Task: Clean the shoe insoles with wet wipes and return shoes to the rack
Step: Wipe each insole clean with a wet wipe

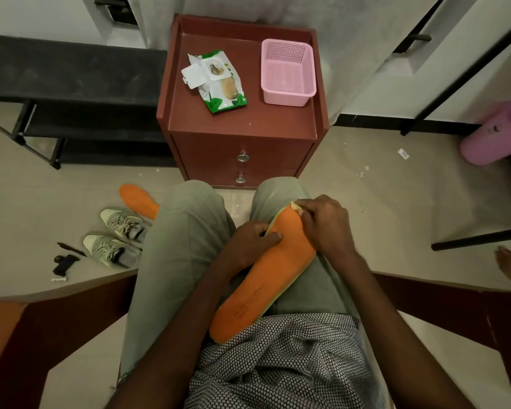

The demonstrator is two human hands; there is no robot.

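The person sits with an orange insole point(266, 278) lying along the right thigh, its toe end pointing far and its heel end near the body. The left hand point(250, 246) holds the insole at its left edge, a little below the toe; the thumb lies flat on the orange face and the other fingers curl under the edge, so they are clamped on the insole. The right hand point(325, 222) is at the toe end, and its fingers are bunched together around a small pale wad, which I judge to be the wet wipe point(295, 206); only a little of it shows between the fingertips.

So the step in hand is the wiping of this insole, at its toe end. The second insole point(137, 200) lies on the floor to the left, beside the left knee, and the two shoes point(117, 237) stand on the floor just near of it, side by side. I cannot tell if that second insole is already clean.

On the red cabinet point(242, 125) far in front are the pack of wipes point(216, 81), with its flap open, and a pink basket point(286, 72) to the right of it. The dark rack point(71, 84) stands at the far left.

The next move probably calls for pulling the wipe down the orange face toward the heel, while the left hand keeps the insole from sliding off the thigh
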